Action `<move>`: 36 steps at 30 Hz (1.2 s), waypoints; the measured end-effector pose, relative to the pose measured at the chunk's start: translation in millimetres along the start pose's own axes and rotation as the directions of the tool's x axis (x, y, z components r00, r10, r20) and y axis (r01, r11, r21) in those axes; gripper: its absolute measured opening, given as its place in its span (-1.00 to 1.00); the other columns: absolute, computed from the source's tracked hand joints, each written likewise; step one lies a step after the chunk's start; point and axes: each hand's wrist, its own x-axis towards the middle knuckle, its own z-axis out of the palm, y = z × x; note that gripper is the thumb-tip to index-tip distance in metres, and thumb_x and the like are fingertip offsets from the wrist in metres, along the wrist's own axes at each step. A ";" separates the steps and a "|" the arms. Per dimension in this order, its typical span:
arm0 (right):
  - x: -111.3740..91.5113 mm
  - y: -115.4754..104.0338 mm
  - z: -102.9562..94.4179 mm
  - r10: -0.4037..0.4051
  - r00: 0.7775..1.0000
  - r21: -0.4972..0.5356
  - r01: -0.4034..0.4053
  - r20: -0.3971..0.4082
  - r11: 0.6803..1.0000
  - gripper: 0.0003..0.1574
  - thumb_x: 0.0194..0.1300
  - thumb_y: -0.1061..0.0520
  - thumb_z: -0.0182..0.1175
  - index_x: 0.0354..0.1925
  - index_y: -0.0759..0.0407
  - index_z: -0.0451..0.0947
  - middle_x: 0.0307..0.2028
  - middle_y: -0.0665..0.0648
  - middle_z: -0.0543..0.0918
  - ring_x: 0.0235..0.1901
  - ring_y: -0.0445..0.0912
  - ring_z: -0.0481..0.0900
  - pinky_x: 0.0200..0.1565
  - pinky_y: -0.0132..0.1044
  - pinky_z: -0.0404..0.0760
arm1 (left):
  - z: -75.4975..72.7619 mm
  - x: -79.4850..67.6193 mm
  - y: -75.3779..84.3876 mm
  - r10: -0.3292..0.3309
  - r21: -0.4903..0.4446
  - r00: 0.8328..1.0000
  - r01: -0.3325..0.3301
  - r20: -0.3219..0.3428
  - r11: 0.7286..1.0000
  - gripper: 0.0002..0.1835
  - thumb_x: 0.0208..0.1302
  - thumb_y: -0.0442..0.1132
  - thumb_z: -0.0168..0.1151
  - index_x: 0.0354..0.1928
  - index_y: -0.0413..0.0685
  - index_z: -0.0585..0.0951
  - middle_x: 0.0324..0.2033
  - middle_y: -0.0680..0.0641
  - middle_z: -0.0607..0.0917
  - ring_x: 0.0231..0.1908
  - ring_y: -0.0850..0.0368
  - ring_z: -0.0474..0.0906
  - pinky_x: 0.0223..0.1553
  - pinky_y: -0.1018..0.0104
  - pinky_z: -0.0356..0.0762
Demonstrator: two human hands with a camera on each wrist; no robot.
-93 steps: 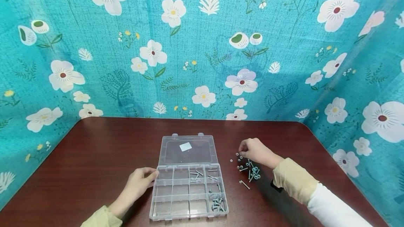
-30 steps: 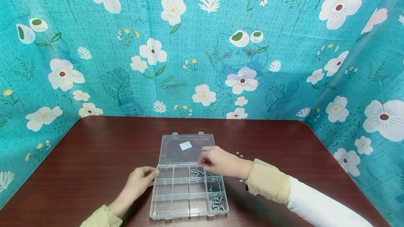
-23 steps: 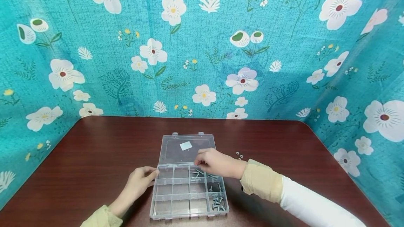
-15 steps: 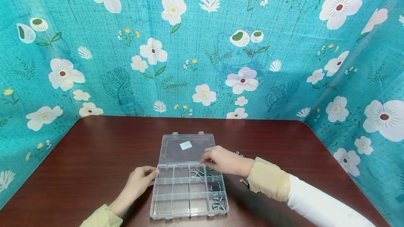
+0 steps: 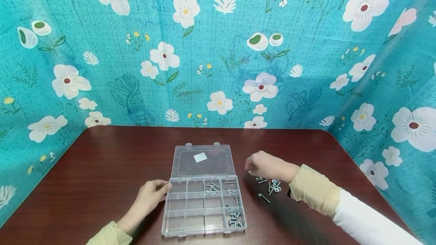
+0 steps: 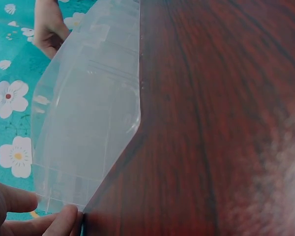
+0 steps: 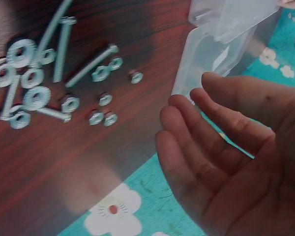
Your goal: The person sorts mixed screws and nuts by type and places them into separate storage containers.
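Observation:
A clear plastic compartment box [image 5: 195, 222] lies open on the table, its lid [image 5: 214, 167] folded back. My left hand [image 5: 150, 197] holds the box's left side near the hinge; the left wrist view has thumb and fingers [image 6: 64, 221] pinching its corner. Bolts [image 5: 212, 188] lie in the third compartment of the back row, and more fill parts of the right column. My right hand [image 5: 270, 165] hovers over loose hardware right of the box. In the right wrist view its fingers [image 7: 182, 132] are loosely bent with nothing between them, beside hex nuts [image 7: 102, 73], long bolts [image 7: 64, 49] and washers [image 7: 37, 98].
The dark reddish wooden table [image 5: 112, 162] extends to both sides. A turquoise flowered cloth [image 5: 204, 48] hangs behind and along the sides. A white label [image 5: 200, 157] sits on the lid. One bolt [image 5: 263, 198] lies toward the front of the loose hardware.
My right hand has left the back right compartments and moved right, over the loose nuts. More bolts lie in the third back compartment than three seconds ago. The left hand stays put.

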 end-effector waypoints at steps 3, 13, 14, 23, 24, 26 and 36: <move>-5.2 8.2 1.6 0.098 0.995 0.021 -0.098 0.013 0.995 -0.84 0.02 0.36 0.27 -0.32 0.30 0.61 -0.42 0.10 0.63 -0.46 -0.15 0.53 -0.38 -0.32 0.65 | -0.1 -0.2 -0.3 -0.005 0.001 1.000 0.005 0.005 1.000 -0.72 0.25 -0.34 0.09 -0.15 -0.52 0.53 -0.29 -0.26 0.64 -0.29 -0.07 0.62 -0.36 0.31 0.68; -17.5 31.5 8.1 0.320 0.947 0.102 -0.317 -0.008 0.943 -0.83 -0.02 0.40 0.18 -0.35 0.36 0.59 -0.47 0.14 0.61 -0.54 -0.14 0.48 -0.51 -0.32 0.56 | 0.1 -1.5 -0.6 -0.015 0.006 1.000 0.015 0.004 1.000 -0.72 0.22 -0.35 0.10 -0.14 -0.50 0.53 -0.28 -0.26 0.64 -0.27 -0.07 0.62 -0.36 0.34 0.68; -18.3 34.2 9.1 0.328 0.945 0.099 -0.325 -0.016 0.941 -0.84 -0.03 0.40 0.18 -0.37 0.35 0.60 -0.46 0.14 0.61 -0.52 -0.13 0.49 -0.50 -0.31 0.57 | 0.1 -1.6 -0.5 -0.014 0.006 1.000 0.014 0.004 1.000 -0.72 0.22 -0.35 0.10 -0.14 -0.50 0.53 -0.28 -0.26 0.64 -0.27 -0.07 0.62 -0.36 0.34 0.68; -21.4 52.7 20.8 0.416 0.909 0.154 -0.413 0.009 0.898 -0.83 -0.11 0.42 0.17 -0.43 0.30 0.57 -0.50 0.10 0.56 -0.55 -0.11 0.40 -0.57 -0.36 0.45 | -0.2 -1.4 0.9 -0.009 0.006 1.000 0.009 0.003 1.000 -0.72 0.24 -0.33 0.10 -0.14 -0.49 0.54 -0.28 -0.25 0.64 -0.27 -0.07 0.62 -0.36 0.33 0.68; -21.6 53.0 22.3 0.425 0.905 0.159 -0.422 0.016 0.893 -0.83 -0.12 0.42 0.16 -0.44 0.29 0.56 -0.52 0.08 0.54 -0.57 -0.12 0.38 -0.58 -0.37 0.43 | -0.4 -1.3 1.0 -0.005 0.008 1.000 0.005 0.005 1.000 -0.71 0.25 -0.33 0.10 -0.14 -0.50 0.53 -0.28 -0.26 0.64 -0.27 -0.08 0.62 -0.36 0.32 0.68; -21.8 53.0 25.0 0.431 0.902 0.166 -0.428 0.022 0.888 -0.82 -0.13 0.43 0.16 -0.45 0.27 0.55 -0.55 0.06 0.52 -0.60 -0.13 0.35 -0.61 -0.39 0.39 | -0.5 -1.3 0.9 -0.007 0.005 1.000 0.007 0.007 1.000 -0.71 0.25 -0.32 0.09 -0.14 -0.50 0.53 -0.27 -0.26 0.64 -0.26 -0.08 0.62 -0.35 0.32 0.68; -18.1 52.2 35.4 0.455 0.890 0.131 -0.450 -0.014 0.883 -0.85 -0.13 0.41 0.22 -0.55 0.21 0.50 -0.59 0.03 0.48 -0.58 -0.13 0.37 -0.60 -0.38 0.41 | -0.1 -0.6 0.9 -0.005 0.009 1.000 0.005 0.013 1.000 -0.70 0.27 -0.33 0.08 -0.13 -0.52 0.52 -0.27 -0.27 0.64 -0.25 -0.11 0.61 -0.34 0.32 0.68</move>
